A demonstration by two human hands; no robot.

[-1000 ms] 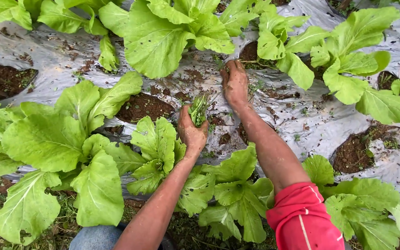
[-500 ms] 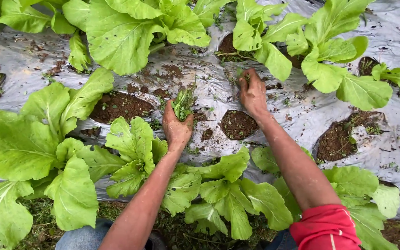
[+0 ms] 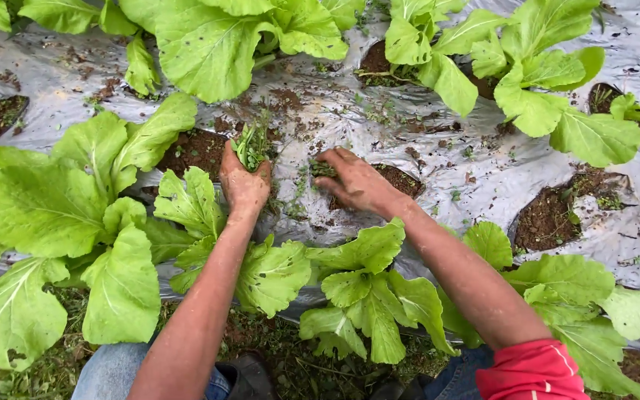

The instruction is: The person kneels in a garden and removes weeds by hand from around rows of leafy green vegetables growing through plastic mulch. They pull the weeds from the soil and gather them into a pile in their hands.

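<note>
1. Two bare hands at work over a bed covered in silver plastic mulch (image 3: 424, 141), with leafy green plants (image 3: 46, 207) growing through round holes in it.
2. Left hand (image 3: 244, 181): closed in a fist around a bunch of small pulled weeds (image 3: 250, 146); the tops stick up out of the fist, which rests near a soil hole (image 3: 194, 152).
3. Right hand (image 3: 357, 181): palm down, fingers curled and pinching a small tuft of weeds (image 3: 322, 169) at the edge of a planting hole (image 3: 398, 178) just beside it. Whether the tuft is free of the ground or rooted, cannot tell.
4. Position: both weed lots lie in mid-bed, between the far row of plants and the near row (image 3: 364, 289); the two hands are close but apart.
5. Handling judgement: weeds look light, soft and limp, with thin stems that likely snap if pulled high. Best hold is low, at the base close to the soil, so roots come with the stem. The bunch needs only a loose fist; crushing does no harm.
6. Soil crumbs cling to both hands and lie scattered on the sheet; grip may be gritty rather than slippery.
7. Sheet looks thin, so likely to tear at hole edges if snagged.
</note>
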